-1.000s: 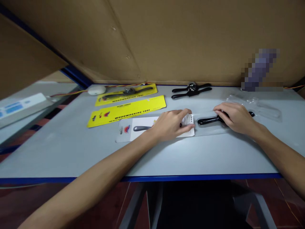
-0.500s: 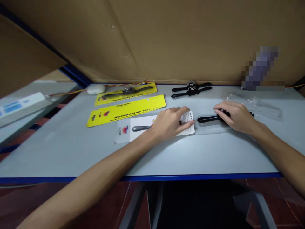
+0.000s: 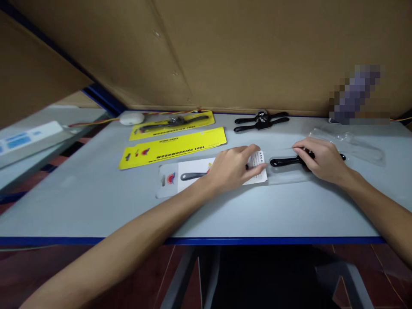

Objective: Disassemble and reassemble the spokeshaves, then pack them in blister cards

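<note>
My left hand (image 3: 233, 167) lies over the right end of a white printed card (image 3: 193, 166), its thumb and fingers curled across the card's width. A grey spokeshave handle is pictured on this card, which sits in a clear plastic sleeve (image 3: 163, 191). To the right, my right hand (image 3: 322, 161) bends over a black spokeshave (image 3: 285, 162), thumb and fingertips together at the sleeve's upper edge. The spokeshave's middle is hidden under that hand; both handle ends show. Whether the palm touches the tool I cannot tell.
Behind are two black spokeshaves (image 3: 260, 122) side by side, a yellow card (image 3: 174, 146) and a packaged spokeshave (image 3: 174, 122). Crumpled clear plastic (image 3: 363, 148) lies at right. A white rounded device (image 3: 131, 118) with a cable and a power strip (image 3: 28, 139) are at left. Cardboard walls the back.
The view has shifted slightly. Both hands keep nearly the same places over the card and the black spokeshave.
</note>
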`<state>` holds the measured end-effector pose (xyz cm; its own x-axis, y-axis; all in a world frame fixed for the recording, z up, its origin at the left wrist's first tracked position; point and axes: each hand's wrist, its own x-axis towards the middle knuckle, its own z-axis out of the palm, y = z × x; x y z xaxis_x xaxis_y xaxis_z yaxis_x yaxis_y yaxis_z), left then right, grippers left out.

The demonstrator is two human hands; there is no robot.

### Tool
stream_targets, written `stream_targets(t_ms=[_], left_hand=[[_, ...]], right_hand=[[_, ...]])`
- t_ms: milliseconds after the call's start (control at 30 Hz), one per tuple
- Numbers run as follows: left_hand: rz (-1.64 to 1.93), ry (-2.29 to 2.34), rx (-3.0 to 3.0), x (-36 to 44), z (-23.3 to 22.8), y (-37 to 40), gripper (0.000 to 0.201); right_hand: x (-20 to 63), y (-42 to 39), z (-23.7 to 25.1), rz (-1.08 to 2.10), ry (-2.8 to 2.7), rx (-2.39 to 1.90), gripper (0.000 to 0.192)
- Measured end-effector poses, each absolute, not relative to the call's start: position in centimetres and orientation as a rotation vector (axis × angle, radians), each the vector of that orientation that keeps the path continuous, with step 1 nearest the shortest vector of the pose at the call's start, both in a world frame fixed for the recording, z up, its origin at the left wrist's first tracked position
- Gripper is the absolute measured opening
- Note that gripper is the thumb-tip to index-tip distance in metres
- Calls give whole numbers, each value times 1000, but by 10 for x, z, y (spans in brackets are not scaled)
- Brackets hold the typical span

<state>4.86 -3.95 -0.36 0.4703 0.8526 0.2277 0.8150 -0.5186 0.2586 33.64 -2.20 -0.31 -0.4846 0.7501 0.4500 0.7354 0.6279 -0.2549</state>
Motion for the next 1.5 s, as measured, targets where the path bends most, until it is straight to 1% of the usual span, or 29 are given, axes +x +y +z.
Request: stream_targets(t_ms=[167, 367, 533, 667, 733, 800, 900, 967, 1067, 1167, 1333, 1367, 1500], left_hand=[[469, 1479, 2495, 49, -1, -39, 50], [524, 1474, 2473, 51, -2, -40, 52], [516, 1440, 2554, 53, -8, -42, 46], [712, 1359, 2742, 63, -14, -47, 45], [827, 1306, 2884, 68, -16, -50, 47], [857, 1271, 2962, 72, -15, -52, 48], [725, 1277, 2947, 71, -12, -53, 43], [600, 1315, 2901, 67, -9, -51, 39], [535, 1400, 2820, 58, -5, -44, 36], [490, 1516, 2743, 49, -2, -36, 34], [349, 1622, 2718, 41, 5, -29, 46], [334, 1625, 2716, 41, 6, -29, 48], [326, 1614, 2713, 41, 5, -28, 57]], right_hand=[[333, -23, -4, -10, -2309, -1184, 24], [333, -23, -3, 22, -2322, -1186, 22], [330, -24, -2, 39, -2347, -1164, 23], [306, -42, -3, 62, -2355, -1104, 24], [292, -53, -5, 18, -2357, -1075, 28], [282, -60, -4, 14, -2368, -1047, 32], [283, -60, 1, 54, -2418, -975, 33], [294, -54, 6, 21, -2448, -1004, 33], [318, -39, 11, -70, -2428, -1231, 37], [338, -23, 9, -9, -2390, -1394, 39], [349, -11, 2, -58, -2300, -1557, 39], [349, -10, 2, -29, -2284, -1579, 38], [347, -12, 3, 282, -2227, -1554, 34]])
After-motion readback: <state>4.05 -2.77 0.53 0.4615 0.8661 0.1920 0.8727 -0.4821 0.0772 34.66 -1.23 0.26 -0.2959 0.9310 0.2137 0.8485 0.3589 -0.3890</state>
